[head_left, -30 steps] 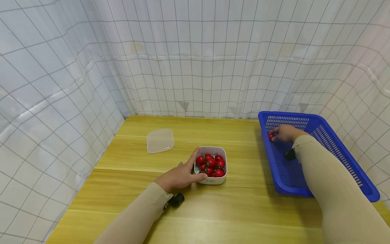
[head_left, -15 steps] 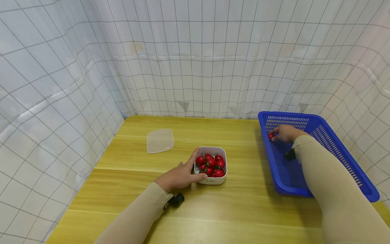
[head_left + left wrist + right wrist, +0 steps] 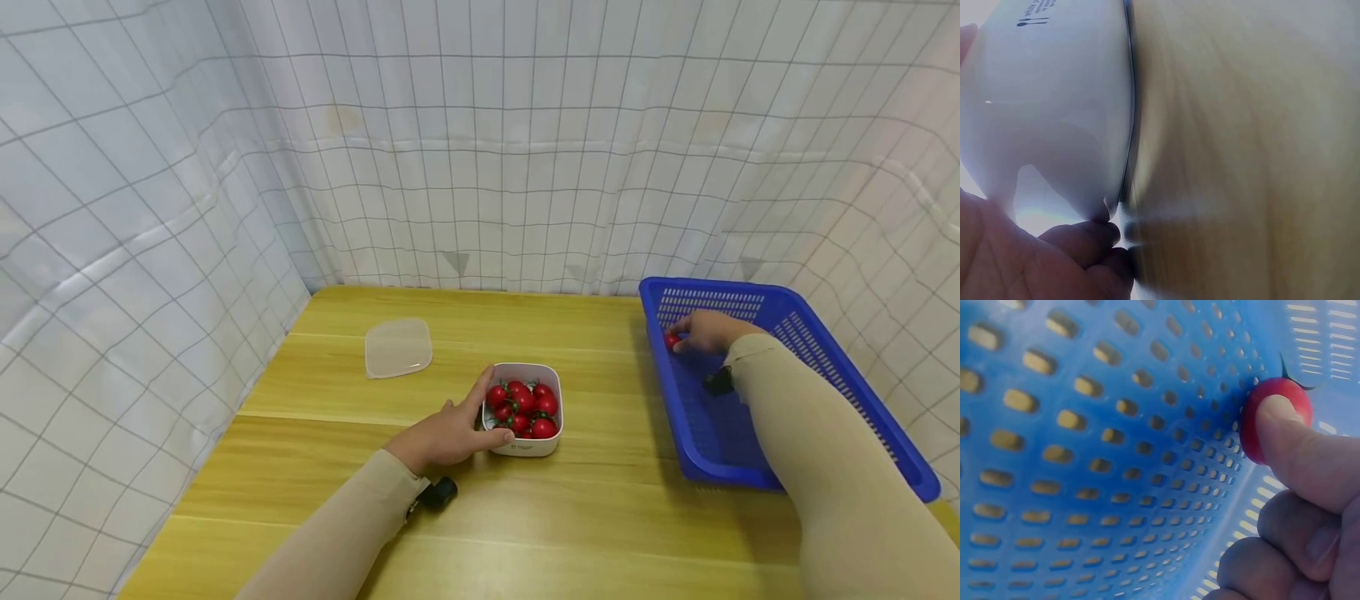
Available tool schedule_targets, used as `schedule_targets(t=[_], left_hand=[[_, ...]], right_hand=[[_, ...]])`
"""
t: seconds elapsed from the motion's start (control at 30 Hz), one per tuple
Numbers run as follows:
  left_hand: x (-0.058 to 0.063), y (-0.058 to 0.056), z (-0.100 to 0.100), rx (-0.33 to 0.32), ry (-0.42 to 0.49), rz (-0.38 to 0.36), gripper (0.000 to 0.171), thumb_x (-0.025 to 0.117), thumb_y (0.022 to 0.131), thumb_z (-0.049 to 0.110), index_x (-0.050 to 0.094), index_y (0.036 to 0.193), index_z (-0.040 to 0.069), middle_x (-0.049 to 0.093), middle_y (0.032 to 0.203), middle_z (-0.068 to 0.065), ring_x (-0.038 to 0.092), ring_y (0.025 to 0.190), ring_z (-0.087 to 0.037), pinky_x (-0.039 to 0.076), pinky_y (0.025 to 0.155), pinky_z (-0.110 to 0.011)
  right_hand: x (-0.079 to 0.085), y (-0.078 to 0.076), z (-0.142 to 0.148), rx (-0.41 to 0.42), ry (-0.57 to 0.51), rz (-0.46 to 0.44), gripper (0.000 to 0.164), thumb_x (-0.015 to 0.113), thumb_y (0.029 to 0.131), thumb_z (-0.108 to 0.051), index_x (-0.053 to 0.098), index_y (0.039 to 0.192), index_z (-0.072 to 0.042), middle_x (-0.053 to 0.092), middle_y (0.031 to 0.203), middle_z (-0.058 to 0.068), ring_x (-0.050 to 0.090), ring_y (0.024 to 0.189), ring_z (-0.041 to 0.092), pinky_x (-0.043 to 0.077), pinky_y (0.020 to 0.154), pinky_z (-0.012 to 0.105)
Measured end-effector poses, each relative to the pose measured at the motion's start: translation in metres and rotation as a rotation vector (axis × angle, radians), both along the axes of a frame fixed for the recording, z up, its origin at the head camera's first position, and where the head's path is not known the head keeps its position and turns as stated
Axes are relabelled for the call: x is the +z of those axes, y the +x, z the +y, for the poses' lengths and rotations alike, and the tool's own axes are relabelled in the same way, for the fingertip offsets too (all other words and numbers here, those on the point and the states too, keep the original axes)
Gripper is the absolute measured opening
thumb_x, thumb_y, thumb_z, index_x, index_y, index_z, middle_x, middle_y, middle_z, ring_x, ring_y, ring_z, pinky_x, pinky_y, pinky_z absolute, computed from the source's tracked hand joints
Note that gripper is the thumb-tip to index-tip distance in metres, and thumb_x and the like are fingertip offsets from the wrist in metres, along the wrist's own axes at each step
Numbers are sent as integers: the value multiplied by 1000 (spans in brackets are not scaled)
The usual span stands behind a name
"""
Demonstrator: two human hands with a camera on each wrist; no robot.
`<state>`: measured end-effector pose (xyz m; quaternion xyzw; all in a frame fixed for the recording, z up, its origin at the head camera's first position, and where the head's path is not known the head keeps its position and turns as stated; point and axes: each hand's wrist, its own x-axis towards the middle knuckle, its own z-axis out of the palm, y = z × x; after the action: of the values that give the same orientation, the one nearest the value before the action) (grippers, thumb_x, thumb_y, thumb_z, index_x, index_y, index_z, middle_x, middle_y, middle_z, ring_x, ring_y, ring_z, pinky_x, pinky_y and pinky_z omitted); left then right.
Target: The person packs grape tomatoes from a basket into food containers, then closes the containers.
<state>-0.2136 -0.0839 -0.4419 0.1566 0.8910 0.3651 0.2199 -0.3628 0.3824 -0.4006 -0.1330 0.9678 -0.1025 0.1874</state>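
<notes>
My left hand (image 3: 444, 436) holds the left side of a small white square container (image 3: 550, 444), thumb along its near rim and index finger on its far left corner. In the left wrist view, curled fingers (image 3: 1085, 247) lie by the base of the container's glossy wall (image 3: 1054, 112). Several red tomatoes (image 3: 523, 402) with green stems fill it. Inside the blue basket (image 3: 678, 417), my right hand (image 3: 708, 331) pinches one small tomato (image 3: 1250, 431) close to the perforated left wall; its green stem points up and away in the right wrist view.
A clear flat lid (image 3: 398, 347) lies on the wooden table (image 3: 600, 517), behind and left of the container. The basket stands at the table's right. White checked curtains (image 3: 465, 167) surround the back and sides.
The head view has shifted very slightly. Both hands keep their places, the left at the container, the right at the tomato in the basket.
</notes>
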Motion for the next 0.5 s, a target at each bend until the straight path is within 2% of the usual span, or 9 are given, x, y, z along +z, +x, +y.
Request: schedule_targets(t=[0.3, 0.5], left_hand=[[-1, 0, -1, -4, 3, 5, 106, 66, 94, 66, -5, 169, 41, 26, 175, -7, 12, 154, -65, 21, 123, -74], [-1, -1, 0, -7, 4, 5, 107, 65, 93, 68, -5, 169, 42, 28, 174, -9, 12, 154, -65, 21, 123, -74]], right_hand=[[8, 3, -7, 72, 57, -20, 36, 70, 98, -18, 71, 129, 2, 71, 125, 28, 63, 119, 51, 46, 106, 68], [21, 4, -1, 146, 61, 70, 31, 70, 98, -17, 73, 123, 1, 75, 113, 20, 68, 108, 40, 52, 97, 61]])
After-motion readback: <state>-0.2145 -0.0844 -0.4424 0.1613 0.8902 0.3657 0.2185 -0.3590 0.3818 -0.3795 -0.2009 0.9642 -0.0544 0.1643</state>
